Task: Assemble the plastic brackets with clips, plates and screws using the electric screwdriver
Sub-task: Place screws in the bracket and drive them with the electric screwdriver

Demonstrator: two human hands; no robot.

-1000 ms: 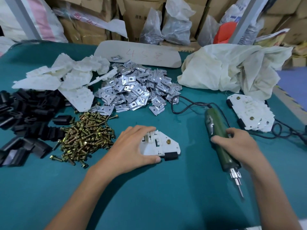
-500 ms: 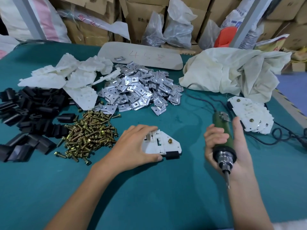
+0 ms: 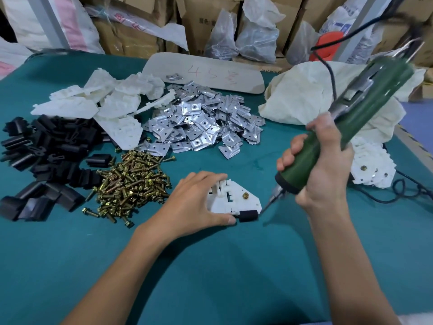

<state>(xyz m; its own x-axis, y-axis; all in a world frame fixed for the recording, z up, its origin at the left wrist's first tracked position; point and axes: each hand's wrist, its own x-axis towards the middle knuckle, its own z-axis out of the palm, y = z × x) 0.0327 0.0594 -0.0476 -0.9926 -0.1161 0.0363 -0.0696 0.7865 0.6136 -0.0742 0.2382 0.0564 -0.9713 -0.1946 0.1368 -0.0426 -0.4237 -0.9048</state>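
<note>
A white plastic bracket (image 3: 236, 199) lies flat on the teal table, with a brass screw (image 3: 245, 195) standing in it and a black clip (image 3: 248, 215) on its near edge. My left hand (image 3: 194, 204) presses down on the bracket's left half. My right hand (image 3: 321, 170) grips the green electric screwdriver (image 3: 346, 127), held tilted with its bit (image 3: 269, 202) pointing down-left, close to the bracket's right corner. Whether the bit touches the bracket I cannot tell.
Heaps lie behind and left: brass screws (image 3: 131, 181), black clips (image 3: 44, 158), white brackets (image 3: 105, 106), metal plates (image 3: 203, 123). Finished brackets (image 3: 370, 165) are stacked at the right beside a cream cloth (image 3: 304, 99). The screwdriver's black cable (image 3: 407, 191) loops at the right edge.
My right hand has lifted the screwdriver off the table, turned it bit-down and brought it left toward the bracket. My left hand has stayed on the bracket.
</note>
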